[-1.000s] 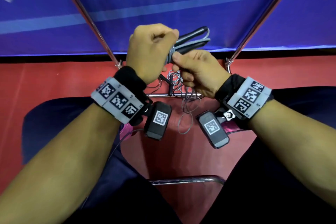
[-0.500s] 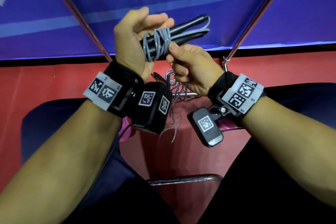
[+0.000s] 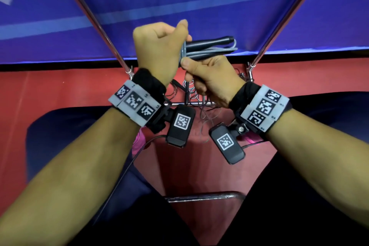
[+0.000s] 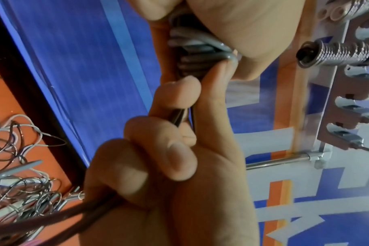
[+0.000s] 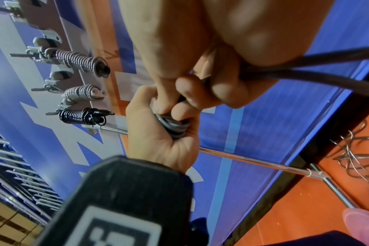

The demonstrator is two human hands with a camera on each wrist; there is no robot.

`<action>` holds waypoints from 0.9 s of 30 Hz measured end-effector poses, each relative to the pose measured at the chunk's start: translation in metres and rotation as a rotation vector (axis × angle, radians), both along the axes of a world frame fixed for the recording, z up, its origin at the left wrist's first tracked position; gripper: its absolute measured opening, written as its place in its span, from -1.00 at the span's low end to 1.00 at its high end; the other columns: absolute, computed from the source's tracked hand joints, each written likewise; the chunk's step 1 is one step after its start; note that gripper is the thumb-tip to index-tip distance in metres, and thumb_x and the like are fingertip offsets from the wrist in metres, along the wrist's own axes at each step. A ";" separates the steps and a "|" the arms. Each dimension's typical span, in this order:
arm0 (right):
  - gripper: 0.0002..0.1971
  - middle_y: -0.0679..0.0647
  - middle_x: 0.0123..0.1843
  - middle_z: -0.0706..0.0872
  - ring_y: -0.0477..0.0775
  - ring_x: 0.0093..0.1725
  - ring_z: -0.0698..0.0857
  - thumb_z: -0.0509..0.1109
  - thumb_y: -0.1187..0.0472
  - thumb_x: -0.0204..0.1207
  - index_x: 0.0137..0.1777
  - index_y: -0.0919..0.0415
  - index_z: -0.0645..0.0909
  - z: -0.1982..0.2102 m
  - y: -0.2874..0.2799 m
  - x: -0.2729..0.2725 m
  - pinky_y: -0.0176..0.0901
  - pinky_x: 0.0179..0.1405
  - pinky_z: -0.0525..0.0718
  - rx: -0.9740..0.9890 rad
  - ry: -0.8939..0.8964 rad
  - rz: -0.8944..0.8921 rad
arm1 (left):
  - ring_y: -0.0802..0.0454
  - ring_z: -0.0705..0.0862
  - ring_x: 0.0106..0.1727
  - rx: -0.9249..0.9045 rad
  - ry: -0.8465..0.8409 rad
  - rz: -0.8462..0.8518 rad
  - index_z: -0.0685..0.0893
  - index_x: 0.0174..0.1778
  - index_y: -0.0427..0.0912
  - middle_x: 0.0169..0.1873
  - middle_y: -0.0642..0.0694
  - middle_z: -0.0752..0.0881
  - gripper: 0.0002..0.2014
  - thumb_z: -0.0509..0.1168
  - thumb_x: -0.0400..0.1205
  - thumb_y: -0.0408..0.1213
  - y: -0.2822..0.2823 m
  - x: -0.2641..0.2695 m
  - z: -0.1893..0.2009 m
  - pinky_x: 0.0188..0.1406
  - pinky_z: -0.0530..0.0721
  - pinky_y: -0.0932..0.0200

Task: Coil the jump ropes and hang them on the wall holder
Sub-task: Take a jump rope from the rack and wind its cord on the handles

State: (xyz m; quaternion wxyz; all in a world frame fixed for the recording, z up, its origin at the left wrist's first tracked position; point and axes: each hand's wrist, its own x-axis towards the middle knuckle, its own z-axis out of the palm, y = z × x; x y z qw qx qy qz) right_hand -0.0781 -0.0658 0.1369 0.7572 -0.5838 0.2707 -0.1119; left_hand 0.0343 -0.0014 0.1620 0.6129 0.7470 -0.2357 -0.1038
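Note:
I hold a jump rope with two black handles [image 3: 211, 43] side by side in front of the blue banner. Grey cord [image 3: 183, 52] is wound round them in tight turns [image 4: 198, 50]. My left hand [image 3: 157, 48] wraps over the wound part [image 5: 173, 126], fingers curled round it. My right hand [image 3: 211, 78] sits just below and grips the handles, thumb against the coil. The wall holder [image 5: 74, 50] carries three coiled ropes: grey [image 5: 80, 61], pale [image 5: 84, 94] and black [image 5: 82, 116]. The holder [image 4: 337, 99] also shows at the right of the left wrist view.
A tangle of loose ropes [image 3: 191, 94] lies on the red floor under my hands, against the banner's foot. Two chrome stand legs [image 3: 95, 24] [image 3: 279, 26] slant up either side. A chrome bar [image 3: 203, 197] crosses near my knees. A pink object [image 5: 360, 224] sits on the floor.
My left hand was turned palm-up, with the grey turns exposed. It has rolled back over the handles and closed on the coil. The right hand has kept its grip.

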 end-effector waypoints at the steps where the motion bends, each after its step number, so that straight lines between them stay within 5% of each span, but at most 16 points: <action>1: -0.61 -0.03 -0.62 0.60 -0.14 -0.74 0.32 0.41 0.22 0.65 -0.46 0.24 0.63 -0.002 0.001 -0.001 -0.34 -0.71 0.25 0.010 -0.002 -0.012 | 0.13 0.71 -0.47 0.015 -0.013 0.010 0.74 -0.59 0.05 -0.53 0.07 0.78 -0.65 0.45 0.56 -0.18 -0.002 -0.001 -0.001 -0.27 0.72 0.11; 5: -0.58 0.29 -0.51 0.56 -0.06 -0.71 0.30 0.47 0.16 0.62 -0.50 0.23 0.65 -0.006 0.002 -0.002 -0.31 -0.67 0.21 -0.044 0.006 -0.048 | 0.25 0.61 -0.52 0.031 0.012 -0.026 0.79 -0.46 -0.16 -0.59 0.09 0.71 -0.75 0.50 0.53 -0.19 -0.003 -0.004 -0.003 -0.36 0.57 0.28; 8: -0.60 0.16 -0.66 0.44 -0.05 -0.72 0.27 0.48 0.12 0.61 -0.46 0.28 0.68 -0.005 -0.006 -0.001 -0.27 -0.64 0.13 -0.089 0.032 -0.052 | 0.13 0.54 -0.46 -0.025 0.091 -0.115 0.76 -0.31 -0.41 -0.53 -0.06 0.63 -0.68 0.55 0.45 -0.16 -0.002 -0.008 0.001 -0.37 0.51 0.25; 12: -0.62 0.10 -0.68 0.43 -0.04 -0.69 0.26 0.50 0.15 0.59 -0.48 0.20 0.71 -0.007 -0.005 0.001 -0.27 -0.61 0.14 -0.106 0.013 -0.052 | -0.13 0.66 -0.31 -0.058 0.318 -0.198 0.77 -0.43 -0.21 -0.35 -0.23 0.76 -0.64 0.52 0.30 0.08 0.002 -0.001 0.011 -0.26 0.56 -0.03; 18: -0.55 0.25 -0.56 0.59 -0.05 -0.69 0.32 0.47 0.09 0.62 -0.46 0.33 0.66 -0.006 0.006 0.003 -0.33 -0.67 0.23 -0.164 0.047 -0.090 | 0.15 0.55 -0.56 0.166 0.081 -0.050 0.70 -0.44 -0.14 -0.61 0.08 0.62 -0.70 0.67 0.37 -0.10 -0.002 0.000 0.005 -0.49 0.51 0.29; 20: -0.44 0.37 -0.53 0.60 -0.03 -0.65 0.32 0.42 0.00 0.65 -0.41 0.50 0.64 -0.003 0.005 0.003 -0.30 -0.65 0.27 -0.264 0.104 -0.083 | 0.20 0.55 -0.57 0.205 0.023 -0.022 0.67 -0.51 -0.07 -0.68 0.13 0.60 -0.68 0.63 0.38 -0.03 -0.007 0.004 0.006 -0.44 0.52 0.31; 22: -0.40 0.26 -0.53 0.62 -0.06 -0.59 0.38 0.38 -0.08 0.65 -0.35 0.51 0.62 -0.002 0.004 0.004 -0.23 -0.56 0.37 -0.458 0.166 -0.039 | 0.25 0.53 -0.57 0.245 -0.033 -0.024 0.61 -0.57 -0.04 -0.72 0.19 0.58 -0.66 0.59 0.39 -0.02 -0.010 0.010 0.007 -0.39 0.52 0.32; 25: -0.60 0.02 -0.48 0.53 0.06 -0.41 0.48 0.38 -0.06 0.61 -0.35 0.20 0.49 -0.003 0.000 0.002 -0.05 -0.37 0.46 -0.880 0.307 0.138 | 0.20 0.59 -0.45 0.370 -0.150 -0.035 0.61 -0.57 -0.04 -0.71 0.21 0.57 -0.65 0.55 0.42 -0.01 -0.008 0.021 0.003 -0.26 0.57 0.25; 27: -0.75 0.06 -0.31 0.62 0.29 -0.19 0.62 0.30 -0.02 0.64 -0.23 0.05 0.45 -0.004 -0.004 0.000 0.01 -0.25 0.52 -1.074 0.382 0.234 | -0.02 0.69 -0.22 0.464 -0.273 -0.074 0.67 -0.49 -0.08 -0.61 0.19 0.57 -0.68 0.53 0.45 0.01 -0.003 0.021 -0.001 -0.09 0.63 0.15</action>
